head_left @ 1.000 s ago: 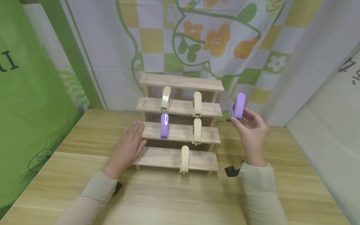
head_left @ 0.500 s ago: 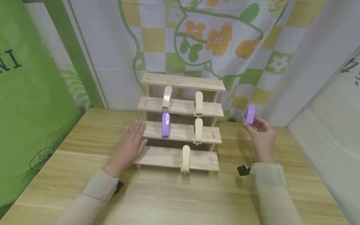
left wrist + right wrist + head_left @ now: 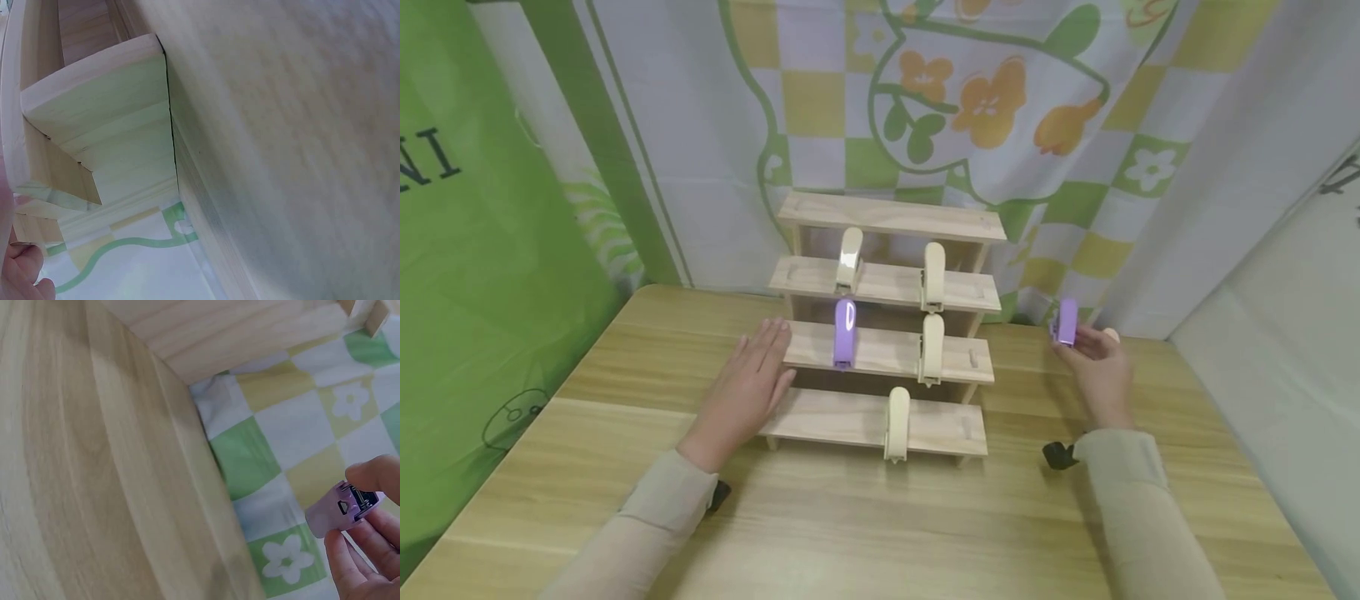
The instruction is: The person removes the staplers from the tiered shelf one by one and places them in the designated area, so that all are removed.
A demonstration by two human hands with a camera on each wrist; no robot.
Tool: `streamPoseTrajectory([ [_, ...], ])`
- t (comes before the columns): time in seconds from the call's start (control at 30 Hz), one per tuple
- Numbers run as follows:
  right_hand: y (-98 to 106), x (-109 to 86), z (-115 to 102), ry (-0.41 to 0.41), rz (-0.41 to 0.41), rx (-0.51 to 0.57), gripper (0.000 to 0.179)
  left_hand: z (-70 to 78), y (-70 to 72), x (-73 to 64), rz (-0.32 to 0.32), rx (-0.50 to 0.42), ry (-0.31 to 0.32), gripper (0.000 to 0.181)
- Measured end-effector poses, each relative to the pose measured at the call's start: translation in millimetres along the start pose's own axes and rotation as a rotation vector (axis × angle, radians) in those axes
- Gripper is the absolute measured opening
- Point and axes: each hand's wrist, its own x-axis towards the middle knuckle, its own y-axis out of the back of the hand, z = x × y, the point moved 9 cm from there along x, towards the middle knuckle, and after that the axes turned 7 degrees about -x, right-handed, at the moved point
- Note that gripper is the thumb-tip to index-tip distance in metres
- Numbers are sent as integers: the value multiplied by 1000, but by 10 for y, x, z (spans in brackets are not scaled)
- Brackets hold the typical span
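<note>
My right hand pinches a purple stapler between thumb and fingers, to the right of a stepped wooden rack. In the right wrist view the same stapler shows its metal inner parts near the thumb. My left hand lies with straight fingers against the rack's left side. Another purple stapler stands on the second shelf from the bottom, left of a cream stapler. Two cream staplers stand on the shelf above, left and right. The lowest shelf bears one cream stapler.
The rack's top shelf is at the back, before a patterned curtain. A wood-grain table carries the rack. Green cloth hangs on the left, and a pale wall stands on the right.
My right hand has moved to the right and lower with the purple stapler, away from the rack. The left hand stays at the rack's left side.
</note>
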Motion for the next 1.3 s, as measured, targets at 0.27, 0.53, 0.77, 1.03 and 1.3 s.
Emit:
streamPoseTrajectory([
  [0.27, -9, 63, 155, -6, -14, -19, 51, 0, -10, 0, -24, -3, 19, 65],
  [0.53, -45, 70, 252, -21, -104, -128, 56, -18, -16, -10, -31, 0, 31, 65],
  [0.77, -51, 77, 320, -26, -129, -163, 58, -19, -18, -11, -43, -2, 39, 65],
  [1.03, -36, 79, 367, -3, -108, -189, 57, -13, -20, -6, -41, -3, 37, 65],
  [1.3, -55, 86, 395, -13, -137, -165, 60, -16, -22, -8, -25, -4, 26, 65],
])
